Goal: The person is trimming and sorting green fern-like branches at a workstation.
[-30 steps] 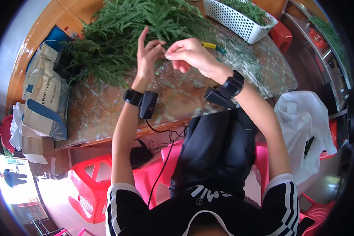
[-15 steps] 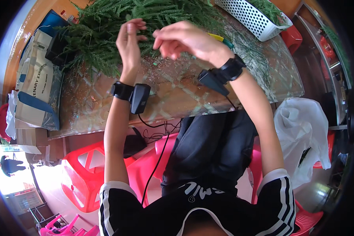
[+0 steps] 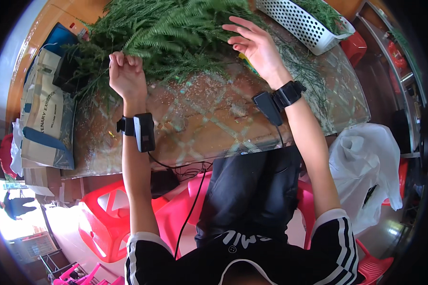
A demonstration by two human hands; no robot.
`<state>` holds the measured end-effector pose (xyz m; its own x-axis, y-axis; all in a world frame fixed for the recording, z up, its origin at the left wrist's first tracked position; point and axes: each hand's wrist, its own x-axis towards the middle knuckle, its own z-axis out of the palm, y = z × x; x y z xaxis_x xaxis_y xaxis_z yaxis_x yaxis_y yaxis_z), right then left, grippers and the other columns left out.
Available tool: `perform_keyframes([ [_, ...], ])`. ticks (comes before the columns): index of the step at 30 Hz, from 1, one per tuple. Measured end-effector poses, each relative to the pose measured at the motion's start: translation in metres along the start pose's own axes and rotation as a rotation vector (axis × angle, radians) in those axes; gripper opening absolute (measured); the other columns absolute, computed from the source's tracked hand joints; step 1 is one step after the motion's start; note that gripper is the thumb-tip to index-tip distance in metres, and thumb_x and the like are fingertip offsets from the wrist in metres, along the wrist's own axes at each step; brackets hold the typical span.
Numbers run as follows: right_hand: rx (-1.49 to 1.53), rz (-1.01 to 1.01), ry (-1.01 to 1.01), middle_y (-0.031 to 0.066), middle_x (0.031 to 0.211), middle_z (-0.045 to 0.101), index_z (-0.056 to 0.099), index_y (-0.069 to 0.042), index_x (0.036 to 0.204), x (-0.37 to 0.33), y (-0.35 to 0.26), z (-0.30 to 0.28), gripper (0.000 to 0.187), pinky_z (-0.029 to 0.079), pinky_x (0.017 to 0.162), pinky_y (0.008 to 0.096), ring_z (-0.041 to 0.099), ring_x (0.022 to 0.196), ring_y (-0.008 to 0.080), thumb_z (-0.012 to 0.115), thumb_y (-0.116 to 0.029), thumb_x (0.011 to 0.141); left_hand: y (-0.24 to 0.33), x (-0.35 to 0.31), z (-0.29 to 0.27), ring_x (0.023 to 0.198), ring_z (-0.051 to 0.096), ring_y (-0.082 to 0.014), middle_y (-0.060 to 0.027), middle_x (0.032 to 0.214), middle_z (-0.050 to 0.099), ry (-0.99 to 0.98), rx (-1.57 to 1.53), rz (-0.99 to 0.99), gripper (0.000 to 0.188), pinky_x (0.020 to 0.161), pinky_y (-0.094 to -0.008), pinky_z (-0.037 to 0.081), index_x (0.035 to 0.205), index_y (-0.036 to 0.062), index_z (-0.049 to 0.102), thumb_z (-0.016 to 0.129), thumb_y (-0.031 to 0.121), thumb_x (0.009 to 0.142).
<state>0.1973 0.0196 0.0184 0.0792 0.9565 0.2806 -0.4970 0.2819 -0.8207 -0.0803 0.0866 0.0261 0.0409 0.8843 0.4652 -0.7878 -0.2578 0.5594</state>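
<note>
A heap of green fern fronds (image 3: pixel 185 52) covers the far part of the table. At its left near edge my left hand (image 3: pixel 128 78) is closed, fingers curled at the stem end of a long fern frond (image 3: pixel 171 35). That frond stretches to the right over the heap and looks slightly blurred. My right hand (image 3: pixel 259 52) is open beside the frond's other end, fingers spread, with nothing in it. Just below the right fingers lies a yellow and green handle (image 3: pixel 247 62), partly hidden by the hand; its tool kind does not show.
A white perforated basket (image 3: pixel 295 26) with greenery stands far right. Loose needle-like leaves (image 3: pixel 309 78) and crumbs litter the table (image 3: pixel 199 123). At left are a cloth bag (image 3: pixel 47 109) and a dark box (image 3: pixel 71 71). A cable (image 3: pixel 195 199) hangs from the wrist devices. A white plastic bag (image 3: pixel 364 166) hangs at right.
My hands have moved apart, the left toward the left and nearer me, the right to the right. The long frond now stretches between them, and the right fingers have spread.
</note>
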Motion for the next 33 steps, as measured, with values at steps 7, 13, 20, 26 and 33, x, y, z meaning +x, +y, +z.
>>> perform_keyframes([
  [7, 0.069, 0.009, -0.040, 0.0149, 0.102, 0.061, 0.056, 0.001, 0.106, 0.001, -0.003, -0.004, 0.022, 0.050, 0.071, 0.0240, 0.061, 0.078, 0.0158, 0.054, -0.005, 0.084, -0.012, -0.008, 0.010, 0.055, 0.036, -0.0118, -0.0006, 0.062, 0.034, -0.111, 0.371, 0.004, 0.029, 0.048, -0.0247, 0.028, 0.067, 0.0085, 0.037, 0.042, 0.023, 0.092],
  [13, 0.029, -0.002, -0.036, 0.0113, 0.095, 0.062, 0.058, 0.001, 0.101, -0.002, -0.004, -0.004, 0.019, 0.049, 0.070, 0.0238, 0.060, 0.077, 0.0140, 0.055, -0.005, 0.083, -0.016, -0.011, 0.009, 0.053, 0.031, -0.0096, 0.0007, 0.060, 0.032, -0.103, 0.443, -0.033, 0.028, 0.049, -0.0245, 0.024, 0.066, 0.0093, 0.036, 0.041, 0.021, 0.091],
  [20, -0.336, -0.028, 0.087, 0.0086, 0.092, 0.062, 0.059, 0.001, 0.096, -0.004, -0.003, -0.001, 0.017, 0.046, 0.069, 0.0243, 0.058, 0.078, 0.0118, 0.059, -0.005, 0.081, -0.015, -0.013, 0.010, 0.054, 0.036, -0.0093, -0.0010, 0.067, 0.043, -0.068, 0.276, -0.041, 0.015, 0.046, -0.0232, 0.027, 0.082, 0.0012, 0.050, 0.044, 0.014, 0.089],
  [26, -0.063, 0.012, 0.096, 0.0092, 0.095, 0.061, 0.060, 0.001, 0.092, -0.003, 0.006, -0.002, 0.014, 0.045, 0.069, 0.0240, 0.057, 0.077, 0.0117, 0.060, -0.005, 0.080, -0.015, -0.012, 0.016, 0.060, 0.041, -0.0088, -0.0011, 0.076, 0.048, -0.097, 0.322, -0.086, 0.023, 0.051, -0.0229, 0.030, 0.108, -0.0012, 0.048, 0.044, 0.011, 0.089],
  [33, 0.201, 0.073, 0.034, 0.0101, 0.100, 0.059, 0.058, 0.001, 0.090, -0.007, -0.004, 0.001, 0.012, 0.046, 0.073, 0.0256, 0.057, 0.080, 0.0142, 0.057, -0.003, 0.079, -0.018, -0.017, 0.029, 0.072, 0.046, -0.0087, -0.0003, 0.080, 0.051, -0.110, 0.157, -0.204, 0.031, 0.061, -0.0224, 0.035, 0.117, 0.0000, 0.044, 0.048, 0.016, 0.090],
])
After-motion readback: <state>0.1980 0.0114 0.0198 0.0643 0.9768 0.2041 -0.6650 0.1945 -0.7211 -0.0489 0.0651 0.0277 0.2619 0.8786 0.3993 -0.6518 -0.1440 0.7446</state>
